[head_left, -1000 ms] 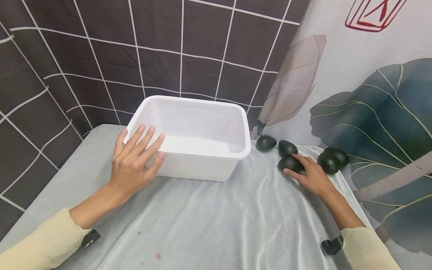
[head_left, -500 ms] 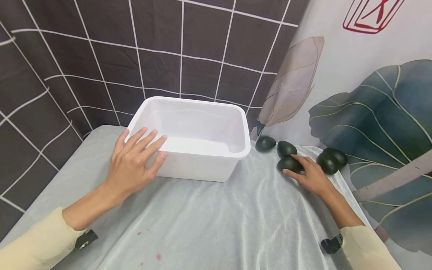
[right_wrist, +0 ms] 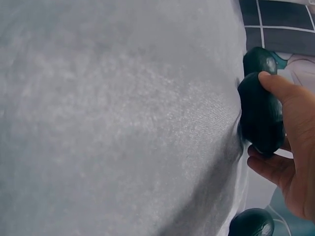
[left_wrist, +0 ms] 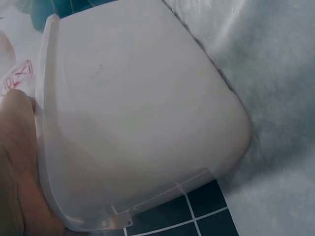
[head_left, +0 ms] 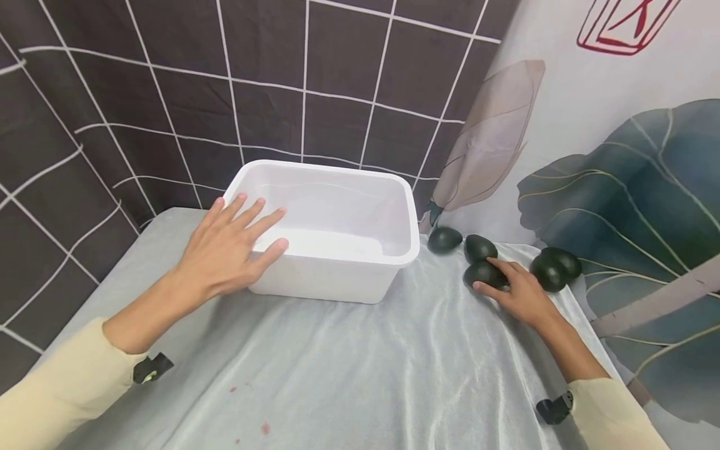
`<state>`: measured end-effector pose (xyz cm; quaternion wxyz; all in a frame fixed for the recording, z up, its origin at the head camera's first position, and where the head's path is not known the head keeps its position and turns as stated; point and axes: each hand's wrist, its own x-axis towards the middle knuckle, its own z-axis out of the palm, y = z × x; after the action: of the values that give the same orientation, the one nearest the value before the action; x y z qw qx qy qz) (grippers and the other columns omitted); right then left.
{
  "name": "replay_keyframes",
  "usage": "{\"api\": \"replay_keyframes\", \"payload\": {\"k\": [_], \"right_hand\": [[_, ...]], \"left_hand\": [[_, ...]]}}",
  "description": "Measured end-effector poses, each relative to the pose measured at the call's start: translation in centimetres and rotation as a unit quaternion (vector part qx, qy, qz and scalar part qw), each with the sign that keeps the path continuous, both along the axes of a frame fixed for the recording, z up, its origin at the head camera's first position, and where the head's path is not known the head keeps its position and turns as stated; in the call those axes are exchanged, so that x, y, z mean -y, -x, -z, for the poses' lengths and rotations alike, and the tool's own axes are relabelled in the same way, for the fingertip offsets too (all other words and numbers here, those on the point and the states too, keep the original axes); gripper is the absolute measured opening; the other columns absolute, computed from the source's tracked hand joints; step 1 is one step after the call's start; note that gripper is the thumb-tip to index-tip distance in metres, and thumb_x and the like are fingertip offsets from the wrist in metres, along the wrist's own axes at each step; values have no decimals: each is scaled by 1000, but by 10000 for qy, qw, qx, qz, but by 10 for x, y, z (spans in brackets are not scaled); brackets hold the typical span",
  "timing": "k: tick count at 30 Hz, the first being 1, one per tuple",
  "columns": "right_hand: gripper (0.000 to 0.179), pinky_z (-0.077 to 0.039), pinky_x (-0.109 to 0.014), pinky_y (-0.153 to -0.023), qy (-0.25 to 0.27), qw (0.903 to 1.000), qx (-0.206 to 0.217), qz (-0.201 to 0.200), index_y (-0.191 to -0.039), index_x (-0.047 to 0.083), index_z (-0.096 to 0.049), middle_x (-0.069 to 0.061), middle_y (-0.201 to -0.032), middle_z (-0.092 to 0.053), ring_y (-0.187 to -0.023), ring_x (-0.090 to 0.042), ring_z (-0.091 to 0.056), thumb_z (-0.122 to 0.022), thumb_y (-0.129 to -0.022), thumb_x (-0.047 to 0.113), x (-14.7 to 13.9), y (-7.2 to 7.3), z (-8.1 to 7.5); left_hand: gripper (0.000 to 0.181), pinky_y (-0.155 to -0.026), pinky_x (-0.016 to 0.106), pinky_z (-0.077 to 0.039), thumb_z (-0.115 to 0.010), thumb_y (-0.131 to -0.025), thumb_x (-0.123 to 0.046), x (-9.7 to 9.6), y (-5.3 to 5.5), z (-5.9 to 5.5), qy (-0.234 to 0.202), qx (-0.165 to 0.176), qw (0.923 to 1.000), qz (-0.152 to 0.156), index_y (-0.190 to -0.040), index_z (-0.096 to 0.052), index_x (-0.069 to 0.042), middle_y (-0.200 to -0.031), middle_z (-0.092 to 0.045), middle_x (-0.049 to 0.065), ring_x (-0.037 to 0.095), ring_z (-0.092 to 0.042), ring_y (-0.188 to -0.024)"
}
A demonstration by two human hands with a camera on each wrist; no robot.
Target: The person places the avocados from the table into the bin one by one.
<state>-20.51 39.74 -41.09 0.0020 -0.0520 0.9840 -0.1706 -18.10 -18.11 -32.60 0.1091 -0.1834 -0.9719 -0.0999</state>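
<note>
In the head view a white plastic tub (head_left: pixel 326 278) stands upright on the cloth-covered table. My left hand (head_left: pixel 222 253) lies at its near left corner, fingers straight and spread over the rim. The left wrist view has the tub's outer wall (left_wrist: pixel 123 98) filling the middle, with part of the left hand (left_wrist: pixel 19 167) at the rim. To the right, my right hand (head_left: pixel 520 290) grips a dark green avocado (head_left: pixel 480 275) low over the cloth. Its thumb is on one side of the avocado (right_wrist: pixel 261 113) and fingers on the other in the right wrist view.
Behind the held avocado lies another avocado (head_left: pixel 480 248), and one more avocado (head_left: pixel 445 240) sits by the tub's right end. Two avocados (head_left: pixel 548 272) rest together near the right table edge. A dark gridded curtain (head_left: pixel 337 81) hangs behind the tub.
My left hand has shifted slightly right and farther over the tub's rim, its fingers spreading wider. The right hand and the avocado in its grip have stayed in place.
</note>
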Motion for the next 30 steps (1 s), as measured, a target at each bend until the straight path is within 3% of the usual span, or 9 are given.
{"api": "replay_keyframes", "payload": {"k": [11, 30], "right_hand": [[90, -41, -82, -116, 51, 10000, -78, -12, -169, 1, -46, -42, -164, -45, -148, -66, -48, -72, -107, 60, -2, 0, -1], [90, -43, -81, -115, 126, 9999, -77, -61, -169, 1, -46, -42, -164, -46, -146, -66, -49, -73, -106, 59, 1, 0, 4]], "left_hand": [[66, -139, 72, -15, -45, -113, -60, -2, -2, 1, -51, -154, 9998, -79, -168, -57, -26, -171, -56, 18, 48, -39, -167], [63, -138, 71, -19, -51, -111, -59, 0, -2, 10, -208, -527, 9984, -31, -161, -66, -24, -163, -66, 17, 46, -49, -162]]}}
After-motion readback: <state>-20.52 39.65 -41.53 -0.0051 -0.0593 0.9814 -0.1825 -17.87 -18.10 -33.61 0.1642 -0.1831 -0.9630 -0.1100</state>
